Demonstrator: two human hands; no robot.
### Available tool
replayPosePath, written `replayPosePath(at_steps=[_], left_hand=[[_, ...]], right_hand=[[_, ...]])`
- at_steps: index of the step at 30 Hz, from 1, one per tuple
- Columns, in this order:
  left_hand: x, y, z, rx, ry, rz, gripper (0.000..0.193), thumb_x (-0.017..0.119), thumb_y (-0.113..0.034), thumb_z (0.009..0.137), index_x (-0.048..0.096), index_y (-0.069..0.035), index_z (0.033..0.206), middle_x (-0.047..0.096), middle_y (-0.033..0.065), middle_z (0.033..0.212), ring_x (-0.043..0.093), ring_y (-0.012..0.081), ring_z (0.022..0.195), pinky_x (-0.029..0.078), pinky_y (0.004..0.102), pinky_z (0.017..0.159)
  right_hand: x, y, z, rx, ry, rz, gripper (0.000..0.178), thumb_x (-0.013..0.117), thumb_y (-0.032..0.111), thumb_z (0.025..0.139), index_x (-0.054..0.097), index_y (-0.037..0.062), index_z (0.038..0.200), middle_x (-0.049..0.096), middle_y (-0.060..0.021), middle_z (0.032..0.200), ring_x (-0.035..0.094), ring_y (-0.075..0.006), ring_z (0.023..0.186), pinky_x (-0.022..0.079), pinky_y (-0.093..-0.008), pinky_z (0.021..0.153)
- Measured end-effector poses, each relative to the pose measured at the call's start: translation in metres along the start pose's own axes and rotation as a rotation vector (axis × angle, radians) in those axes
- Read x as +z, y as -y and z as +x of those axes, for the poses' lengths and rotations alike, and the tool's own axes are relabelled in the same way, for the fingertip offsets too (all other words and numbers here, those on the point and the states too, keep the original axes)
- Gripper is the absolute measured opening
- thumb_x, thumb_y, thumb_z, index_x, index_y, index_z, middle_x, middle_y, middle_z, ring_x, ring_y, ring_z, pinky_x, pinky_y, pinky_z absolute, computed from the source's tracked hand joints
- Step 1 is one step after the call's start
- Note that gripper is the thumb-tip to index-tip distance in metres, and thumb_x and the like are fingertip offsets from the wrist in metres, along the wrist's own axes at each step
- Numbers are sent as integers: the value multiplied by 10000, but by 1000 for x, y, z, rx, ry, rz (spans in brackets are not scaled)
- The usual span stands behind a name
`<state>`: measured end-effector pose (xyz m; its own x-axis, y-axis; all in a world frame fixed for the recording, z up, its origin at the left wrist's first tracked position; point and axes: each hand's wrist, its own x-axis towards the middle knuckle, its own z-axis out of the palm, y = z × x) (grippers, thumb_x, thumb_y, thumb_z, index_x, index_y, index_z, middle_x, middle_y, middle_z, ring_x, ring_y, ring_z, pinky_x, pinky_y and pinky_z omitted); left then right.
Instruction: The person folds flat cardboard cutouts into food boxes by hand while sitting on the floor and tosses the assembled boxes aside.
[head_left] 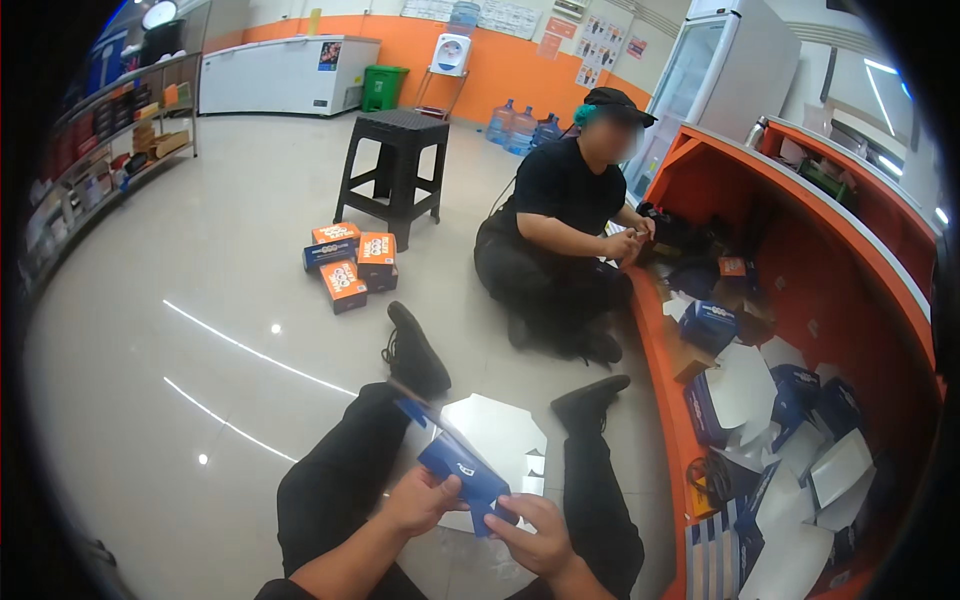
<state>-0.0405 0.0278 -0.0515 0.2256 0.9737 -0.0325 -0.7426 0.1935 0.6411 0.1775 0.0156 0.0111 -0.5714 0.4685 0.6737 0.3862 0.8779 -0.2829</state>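
Blue carton (482,486), white lettering (465,468) — in both hands (424,500)

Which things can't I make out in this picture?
All in the head view:
Blue box: its far side, turned away from the camera.
White sheet: part of it, behind the box.
Co-worker's hands: whatever they hold, too small and blurred.
Pile in the orange cabinet: how many pieces; they overlap.
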Motion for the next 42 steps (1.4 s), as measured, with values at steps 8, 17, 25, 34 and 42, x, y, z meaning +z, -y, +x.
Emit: replayPosePath(at_steps=[8,17,25,34,42], left_hand=[[19,14,-7,151,167,211,336,636,-86,1000,549,-45,1323,625,85,1283,594,206,1207,523,381,1009],[17,34,-8,271,80,339,311,595,-7,995,531,20,1298,646,121,1250,641,176,1135,525,312,973],[8,14,2,122,422,949,620,726,-153,928,421,-12,1449,575,148,1394,507,280,1343,406,420,1127],[-18,31,19,81,527,1364,222,703,-178,916,712,-114,1128,715,79,1085,670,336,991,532,400,863],[-38,41,30,-181,284,1173,353,572,-352,1030,651,-38,1171,672,157,1050,636,266,993,480,373,897]], right_hand=[[0,0,-6,108,-90,-106,393,872,126,727,778,158,1107,611,-106,1205,598,-274,1040,517,-364,877],[15,-4,1,187,-115,-121,331,870,89,716,791,106,1038,605,-141,1189,584,-289,1049,524,-376,854],[16,-62,-33,725,-110,537,402,742,141,909,660,-20,1268,645,-189,1264,622,-267,1197,521,-352,969],[13,-140,-101,1573,-226,741,598,430,473,1076,635,-65,1238,662,-169,1254,620,-268,1188,446,-408,1059],[20,-76,-51,618,-37,130,326,808,287,840,743,44,1048,729,-139,948,674,-298,964,507,-377,897]])
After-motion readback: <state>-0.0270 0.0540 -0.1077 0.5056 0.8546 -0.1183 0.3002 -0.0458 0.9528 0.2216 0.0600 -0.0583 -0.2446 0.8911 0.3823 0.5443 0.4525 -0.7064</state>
